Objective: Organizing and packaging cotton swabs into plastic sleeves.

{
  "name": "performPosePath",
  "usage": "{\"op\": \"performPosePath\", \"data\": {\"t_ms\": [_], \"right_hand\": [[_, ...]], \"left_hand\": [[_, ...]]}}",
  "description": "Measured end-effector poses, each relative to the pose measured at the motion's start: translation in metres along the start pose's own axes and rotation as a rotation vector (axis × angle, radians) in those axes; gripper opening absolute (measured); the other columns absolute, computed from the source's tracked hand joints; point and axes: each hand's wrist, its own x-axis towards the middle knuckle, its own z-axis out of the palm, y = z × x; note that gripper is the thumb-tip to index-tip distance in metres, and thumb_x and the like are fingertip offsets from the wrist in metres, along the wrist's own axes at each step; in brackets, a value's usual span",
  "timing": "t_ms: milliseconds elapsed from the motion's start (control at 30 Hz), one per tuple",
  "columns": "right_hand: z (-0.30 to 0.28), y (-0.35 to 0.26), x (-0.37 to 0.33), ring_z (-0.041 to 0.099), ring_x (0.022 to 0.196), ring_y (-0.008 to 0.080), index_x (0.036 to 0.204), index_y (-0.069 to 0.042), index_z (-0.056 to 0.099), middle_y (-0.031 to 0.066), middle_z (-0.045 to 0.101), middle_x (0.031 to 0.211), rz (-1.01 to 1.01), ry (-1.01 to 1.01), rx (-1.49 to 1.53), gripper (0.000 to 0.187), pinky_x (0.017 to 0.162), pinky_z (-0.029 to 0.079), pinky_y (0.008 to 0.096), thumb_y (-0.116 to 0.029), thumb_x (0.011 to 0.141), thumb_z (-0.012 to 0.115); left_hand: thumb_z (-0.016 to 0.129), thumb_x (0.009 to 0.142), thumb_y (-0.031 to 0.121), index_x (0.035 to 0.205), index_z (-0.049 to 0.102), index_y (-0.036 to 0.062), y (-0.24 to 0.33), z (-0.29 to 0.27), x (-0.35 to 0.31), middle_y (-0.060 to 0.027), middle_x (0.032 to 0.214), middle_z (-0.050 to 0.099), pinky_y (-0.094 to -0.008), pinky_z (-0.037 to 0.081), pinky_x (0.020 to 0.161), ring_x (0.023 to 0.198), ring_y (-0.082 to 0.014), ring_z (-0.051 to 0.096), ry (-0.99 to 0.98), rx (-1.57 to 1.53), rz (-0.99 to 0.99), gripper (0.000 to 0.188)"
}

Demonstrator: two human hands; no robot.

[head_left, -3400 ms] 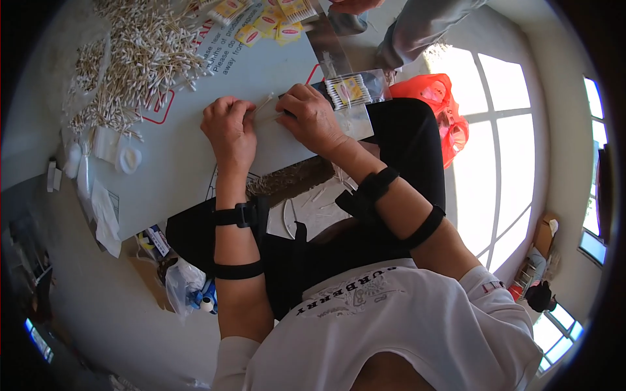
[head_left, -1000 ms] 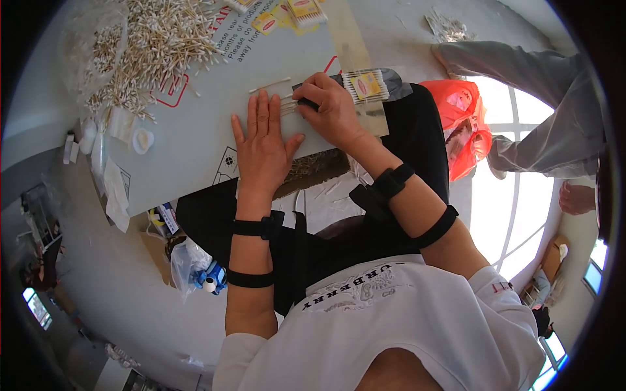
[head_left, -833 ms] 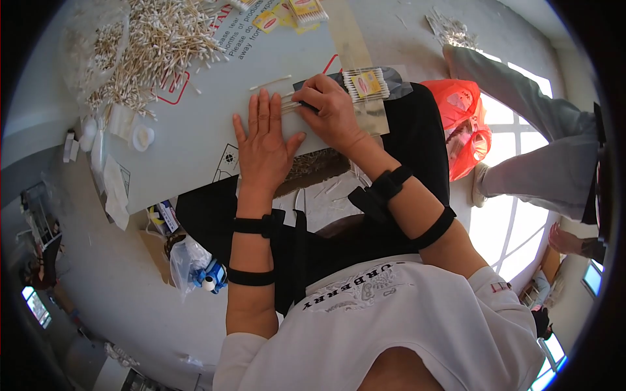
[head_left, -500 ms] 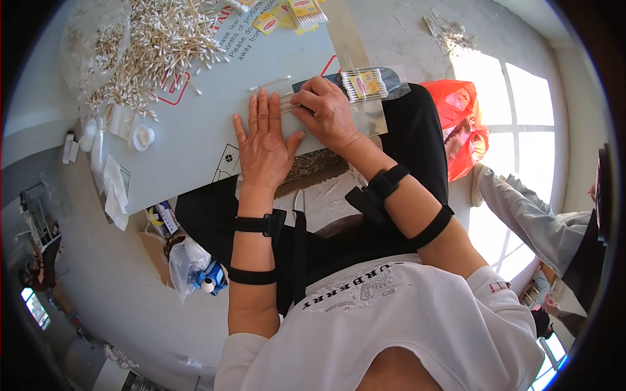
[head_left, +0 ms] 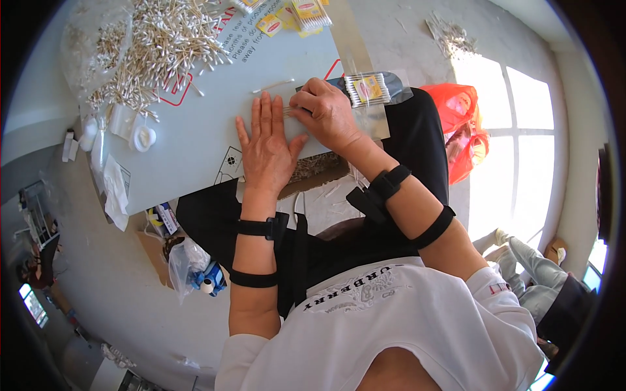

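Observation:
My left hand [head_left: 267, 148] lies flat on the grey printed board [head_left: 189, 153], its fingers stretched out and holding nothing. Close beside it, my right hand [head_left: 331, 117] is closed, thumb and fingers pinched around a few thin cotton swabs [head_left: 287, 111]. Their sticks show in the gap between the two hands; the far ends are hidden under my right fingers. One loose cotton swab [head_left: 273, 85] lies just beyond my left fingertips. To the right of my right hand, a flat pack of cotton swabs [head_left: 367, 89] with a yellow label rests at the board's edge.
A big heap of cotton swabs [head_left: 166, 49] spills from a clear bag at the far left. White tape rolls [head_left: 142, 138] sit below it. More labelled packs [head_left: 309, 14] lie at the back. A red plastic bag [head_left: 453, 107] stands on the right; another person [head_left: 541, 267] sits behind it.
My hands stay nearly in place, the right one still pinching beside the flat left one. The view has shifted slightly. At the right, the other person's legs have moved back, lower in the picture.

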Motion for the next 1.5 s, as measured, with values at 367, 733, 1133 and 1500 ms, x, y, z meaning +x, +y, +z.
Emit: {"op": "performPosePath", "data": {"t_ms": [367,733,1133,1500], "right_hand": [[0.005,0.01,0.027,0.064,0.078,0.0273,0.094,-0.008,0.068,0.0085,0.062,0.091,0.207,0.063,0.124,0.017,0.069,0.051,0.0351,-0.01,0.077,0.07],[0.008,0.009,0.038,0.062,0.074,0.0254,0.081,-0.011,0.066,0.0041,0.06,0.085,0.175,0.007,0.035,0.006,0.064,0.05,0.0348,-0.008,0.076,0.067],[0.007,0.011,0.034,0.061,0.081,0.0248,0.073,-0.012,0.063,0.003,0.057,0.079,0.105,0.014,0.085,0.006,0.063,0.049,0.0381,-0.008,0.072,0.068],[0.005,0.01,0.033,0.059,0.082,0.0252,0.075,-0.012,0.062,0.0033,0.056,0.081,0.099,0.023,0.083,0.008,0.064,0.049,0.0386,-0.009,0.072,0.069]], "left_hand": [[0.063,0.086,0.018,0.134,0.044,0.0025,-0.033,-0.014,0.015,-0.0161,0.133,0.05,-0.0499,0.031,0.103,0.124,-0.0353,0.044,0.453,-0.263,-0.104,0.054],[0.062,0.081,0.017,0.086,0.061,0.0082,-0.112,-0.027,0.078,-0.0081,0.096,0.063,-0.0475,0.043,0.079,0.097,-0.0325,0.056,0.313,0.08,-0.705,0.011],[0.073,0.074,0.015,0.086,0.06,0.0087,-0.08,-0.016,0.085,-0.0064,0.085,0.058,-0.0447,0.042,0.074,0.089,-0.0298,0.054,0.465,-0.195,-0.23,0.019],[0.069,0.077,0.025,0.081,0.063,-0.0014,-0.11,-0.031,0.148,-0.0175,0.09,0.065,-0.0473,0.049,0.072,0.089,-0.0353,0.061,0.345,0.21,-0.408,0.027]]}}
